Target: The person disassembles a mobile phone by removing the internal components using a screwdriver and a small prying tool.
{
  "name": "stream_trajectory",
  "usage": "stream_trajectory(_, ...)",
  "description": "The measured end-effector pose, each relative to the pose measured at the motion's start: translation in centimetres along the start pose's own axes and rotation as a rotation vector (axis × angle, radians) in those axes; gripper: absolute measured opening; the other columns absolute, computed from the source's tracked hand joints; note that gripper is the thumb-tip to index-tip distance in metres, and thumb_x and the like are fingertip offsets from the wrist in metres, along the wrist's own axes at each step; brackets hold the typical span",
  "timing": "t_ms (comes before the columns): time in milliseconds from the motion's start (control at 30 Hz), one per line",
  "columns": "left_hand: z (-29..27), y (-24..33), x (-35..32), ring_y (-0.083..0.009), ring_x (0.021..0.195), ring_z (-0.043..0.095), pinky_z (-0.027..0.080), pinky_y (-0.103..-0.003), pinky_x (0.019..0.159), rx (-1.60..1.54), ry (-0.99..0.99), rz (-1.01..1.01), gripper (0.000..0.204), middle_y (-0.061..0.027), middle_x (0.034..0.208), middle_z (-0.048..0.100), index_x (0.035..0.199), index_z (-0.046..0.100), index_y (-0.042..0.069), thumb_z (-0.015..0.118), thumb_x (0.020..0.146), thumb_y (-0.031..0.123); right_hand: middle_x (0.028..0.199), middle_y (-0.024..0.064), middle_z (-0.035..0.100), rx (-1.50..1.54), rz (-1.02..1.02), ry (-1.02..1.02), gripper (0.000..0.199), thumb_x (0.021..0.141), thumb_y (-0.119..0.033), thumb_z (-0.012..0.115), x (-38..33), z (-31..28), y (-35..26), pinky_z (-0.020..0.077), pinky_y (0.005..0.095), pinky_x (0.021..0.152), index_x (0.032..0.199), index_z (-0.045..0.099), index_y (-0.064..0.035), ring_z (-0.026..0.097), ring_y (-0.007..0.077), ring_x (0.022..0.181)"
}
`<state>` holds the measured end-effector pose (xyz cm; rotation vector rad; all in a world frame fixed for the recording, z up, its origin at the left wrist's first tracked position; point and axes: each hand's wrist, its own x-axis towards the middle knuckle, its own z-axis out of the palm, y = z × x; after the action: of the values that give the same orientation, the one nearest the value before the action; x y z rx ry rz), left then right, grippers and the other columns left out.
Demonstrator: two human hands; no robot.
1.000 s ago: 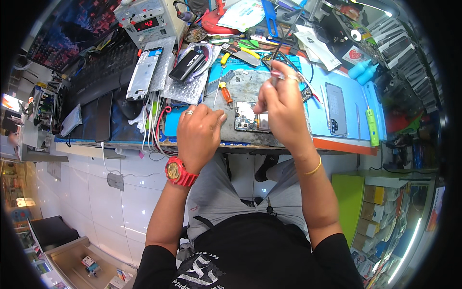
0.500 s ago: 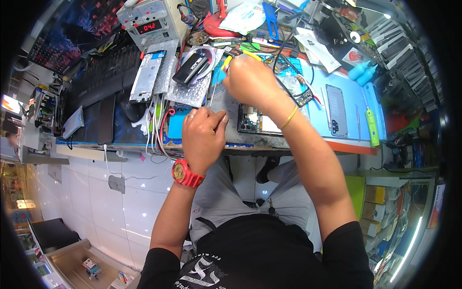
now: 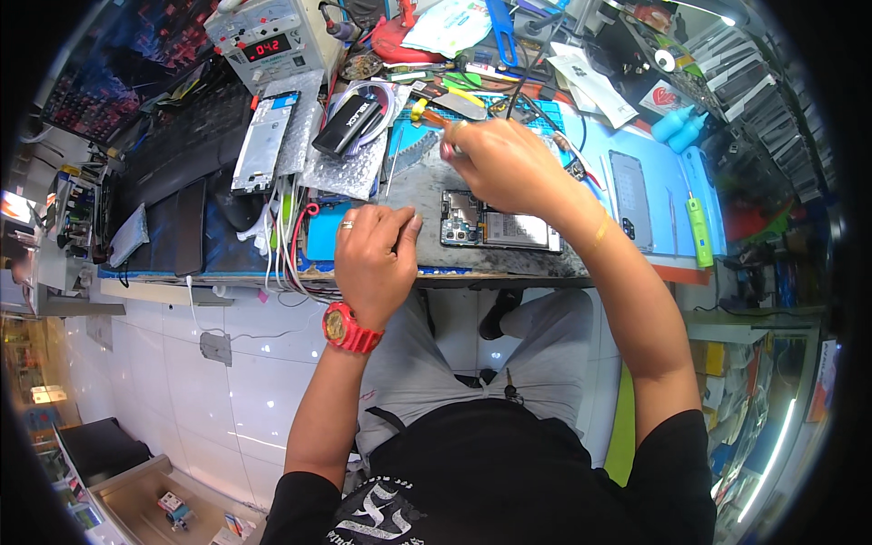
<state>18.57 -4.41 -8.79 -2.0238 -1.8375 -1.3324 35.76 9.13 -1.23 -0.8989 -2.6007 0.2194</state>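
An opened phone (image 3: 465,221) lies on the grey bench mat, its circuit board and battery exposed. My right hand (image 3: 509,163) hovers just above and behind it, fingers curled in a pinch; what they hold, if anything, is unclear. Close to those fingertips lie an orange strip (image 3: 439,119) and a flat metal blade (image 3: 461,105). My left hand (image 3: 374,250) rests at the bench's front edge, left of the phone, with fingers closed and their contents hidden. A thin metal rod (image 3: 393,163) reaches from behind down to the left fingertips; I cannot tell whether they touch it.
Left stand a power supply (image 3: 268,45) with red digits, a phone frame (image 3: 266,141), a black box-shaped device (image 3: 348,127) on bubble wrap and hanging cables (image 3: 289,241). On the right lie a phone back cover (image 3: 630,195), a green pen-shaped tool (image 3: 698,232) and blue bottles (image 3: 677,130).
My right hand has moved from the yellow handles toward the phone, and its arm has swung outward to the right. More of the phone shows. The left hand stays nearly where it was.
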Motion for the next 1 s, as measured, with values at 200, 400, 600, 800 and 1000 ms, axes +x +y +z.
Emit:
stream_trajectory(200,0.2,0.0,0.1,-0.0285,0.079,0.06,0.047,-0.04,0.074,-0.002,0.007,0.02,0.009,-0.0076,0.082,0.064,0.091,0.073,0.005,0.076,0.084,0.009,0.086,0.0192,0.069,-0.047,0.11,-0.248,0.012,0.087,-0.013,0.066,-4.5,-1.7,-0.5,0.0525,0.0497,0.076,0.088,0.07,-0.0018,0.067,0.0402,0.085)
stream_trajectory(400,0.2,0.1,0.1,-0.0273,0.076,0.058,0.045,-0.039,0.077,-0.015,0.013,0.013,0.008,-0.0069,0.081,0.063,0.093,0.073,0.004,0.075,0.087,0.009,0.083,0.0221,0.07,-0.021,0.041,-0.163,0.013,0.08,-0.011,0.066,-4.7,-1.4,-1.1,0.0556,0.0494,0.072,0.08,0.07,0.0013,0.07,0.0404,0.079)
stream_trajectory(600,0.1,0.0,0.0,-0.0271,0.076,0.058,0.045,-0.039,0.076,-0.007,0.009,0.009,0.009,-0.0072,0.081,0.064,0.093,0.073,0.004,0.076,0.087,0.01,0.081,0.0218,0.07,-0.114,0.079,-0.187,0.011,0.075,-0.007,0.064,-4.1,-1.2,-1.7,0.0569,0.0482,0.073,0.079,0.07,0.0008,0.071,0.0403,0.079)
stream_trajectory(800,0.1,0.0,0.0,-0.0274,0.076,0.058,0.045,-0.039,0.077,-0.008,0.006,0.008,0.009,-0.0072,0.082,0.064,0.093,0.073,0.004,0.076,0.087,0.01,0.078,0.0207,0.07,-0.194,0.139,-0.178,0.01,0.076,-0.009,0.066,-3.9,-0.7,-3.3,0.0581,0.0451,0.072,0.076,0.072,-0.0002,0.072,0.0374,0.078)
stream_trajectory(1000,0.1,0.0,0.0,-0.0281,0.078,0.059,0.045,-0.039,0.078,-0.02,0.002,0.011,0.01,-0.0075,0.083,0.065,0.093,0.073,0.005,0.076,0.087,0.011,0.081,0.0199,0.07,-0.268,0.024,-0.16,0.011,0.078,-0.01,0.067,-4.3,0.4,-4.4,0.0586,0.0441,0.069,0.077,0.07,0.0009,0.072,0.0352,0.075)
